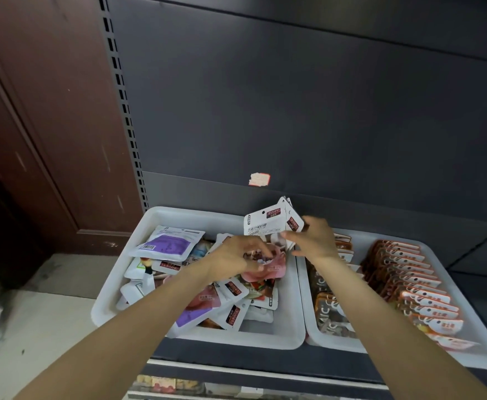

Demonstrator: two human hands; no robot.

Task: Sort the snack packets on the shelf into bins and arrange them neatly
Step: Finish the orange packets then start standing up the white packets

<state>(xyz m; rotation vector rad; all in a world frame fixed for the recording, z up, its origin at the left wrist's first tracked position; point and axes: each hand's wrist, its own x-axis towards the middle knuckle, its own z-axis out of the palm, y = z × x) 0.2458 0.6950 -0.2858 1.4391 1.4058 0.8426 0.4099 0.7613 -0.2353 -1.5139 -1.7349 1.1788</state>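
Your right hand [313,239] holds a small fan of white packets [274,223] upright over the far right corner of the left bin [126,287], thumb across their lower edge, long axis pointing up and slightly left. Your left hand [236,256] sits just left of it and lower, fingers curled down into the loose heap, pinching at a pink packet [268,268] near the top of the pile; whether the grip is complete you cannot tell from this view. The two hands are near each other, almost touching. The heap in the left bin is mixed: purple packet [165,245] at far left, white and pink ones crossed at all angles. The right bin [404,352] carries orange-edged packets [409,280] already standing in ordered rows running near to far. Judgement: the pink packet lies directly under the left hand, so that hand is the nearer one for the next lift, while the right stays loaded.
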